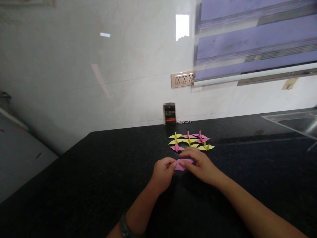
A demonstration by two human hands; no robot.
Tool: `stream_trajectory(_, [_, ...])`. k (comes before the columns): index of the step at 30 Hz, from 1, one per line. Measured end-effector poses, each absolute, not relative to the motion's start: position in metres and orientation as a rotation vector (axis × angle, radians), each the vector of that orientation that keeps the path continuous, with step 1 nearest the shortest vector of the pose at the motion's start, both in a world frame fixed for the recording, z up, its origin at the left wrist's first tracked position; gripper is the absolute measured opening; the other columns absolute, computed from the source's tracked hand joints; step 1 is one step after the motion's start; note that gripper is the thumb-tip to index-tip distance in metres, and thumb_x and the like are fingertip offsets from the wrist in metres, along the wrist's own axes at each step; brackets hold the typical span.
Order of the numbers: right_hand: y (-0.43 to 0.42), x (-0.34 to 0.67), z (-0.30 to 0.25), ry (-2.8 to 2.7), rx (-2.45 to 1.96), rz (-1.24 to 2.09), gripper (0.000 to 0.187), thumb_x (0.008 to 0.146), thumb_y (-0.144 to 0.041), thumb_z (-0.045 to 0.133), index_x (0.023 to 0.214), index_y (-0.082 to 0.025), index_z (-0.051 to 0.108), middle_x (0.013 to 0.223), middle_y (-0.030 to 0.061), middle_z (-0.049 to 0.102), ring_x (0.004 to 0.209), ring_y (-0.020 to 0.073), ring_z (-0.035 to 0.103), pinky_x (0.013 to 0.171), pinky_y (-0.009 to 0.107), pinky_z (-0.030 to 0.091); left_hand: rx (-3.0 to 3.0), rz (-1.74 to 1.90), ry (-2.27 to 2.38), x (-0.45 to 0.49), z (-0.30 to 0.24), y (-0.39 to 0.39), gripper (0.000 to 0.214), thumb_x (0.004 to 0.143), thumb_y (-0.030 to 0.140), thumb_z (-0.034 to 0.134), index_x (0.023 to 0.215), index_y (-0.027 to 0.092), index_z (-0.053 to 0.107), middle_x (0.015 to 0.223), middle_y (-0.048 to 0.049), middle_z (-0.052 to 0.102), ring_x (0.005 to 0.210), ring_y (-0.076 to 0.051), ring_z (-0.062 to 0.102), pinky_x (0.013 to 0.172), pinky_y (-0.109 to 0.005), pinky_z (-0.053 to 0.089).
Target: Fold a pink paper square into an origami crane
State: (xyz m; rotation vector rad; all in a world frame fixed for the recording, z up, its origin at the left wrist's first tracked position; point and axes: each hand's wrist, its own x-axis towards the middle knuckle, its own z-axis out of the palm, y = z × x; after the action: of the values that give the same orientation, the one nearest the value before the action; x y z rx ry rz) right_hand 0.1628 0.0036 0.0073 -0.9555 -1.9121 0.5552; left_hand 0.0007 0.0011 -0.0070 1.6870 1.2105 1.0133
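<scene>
A folded piece of pink origami paper [181,165] is between my two hands, just above the dark countertop. My left hand [163,173] pinches its left end between thumb and fingers. From the right, my right hand [201,167] has its thumb on the front of the paper, with its fingers curved over the far side. Right beyond my hands, several folded paper cranes sit in rows, among them a pink crane [176,147] at the near left and a yellow crane [206,147] at the near right. My right fingers partly cover the nearest row.
The black countertop [99,172] meets a pale tiled wall. Against the wall stands a small blurred box [169,114], beside a beaded string [184,122]. A socket panel [183,79] and a purple blind [247,43] are above. A sink edge [284,124] shows at right.
</scene>
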Motion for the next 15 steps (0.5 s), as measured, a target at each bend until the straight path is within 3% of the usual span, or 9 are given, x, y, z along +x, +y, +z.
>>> stream_trajectory(4, [0.0021, 0.1595, 0.0027, -1.889, -1.000, 0.829, 0.014, 0.074, -0.022, 0.048, 0.075, -0.019, 0.062, 0.070, 0.0022, 0.061, 0.065, 0.0140, 0.054, 0.059, 0.025, 0.041, 1.422, 0.968, 1.145, 0.0021, -0.0042, 0.0007, 0.027, 0.066, 0.034, 0.055, 0.081, 0.011, 0.059, 0.070, -0.0061, 0.063, 0.061, -0.014, 0.056, 0.053, -0.022, 0.042])
stream_trajectory(15, [0.0024, 0.1565, 0.0011, -1.762, -1.042, 0.953, 0.013, 0.072, -0.023, 0.050, 0.076, -0.017, 0.061, 0.070, 0.0023, 0.062, 0.065, 0.0147, 0.055, 0.059, 0.025, 0.042, 1.371, 0.966, 1.062, 0.0007, 0.0015, -0.0024, 0.030, 0.057, 0.028, 0.064, 0.080, 0.009, 0.060, 0.072, -0.0068, 0.064, 0.062, -0.014, 0.057, 0.055, -0.022, 0.042])
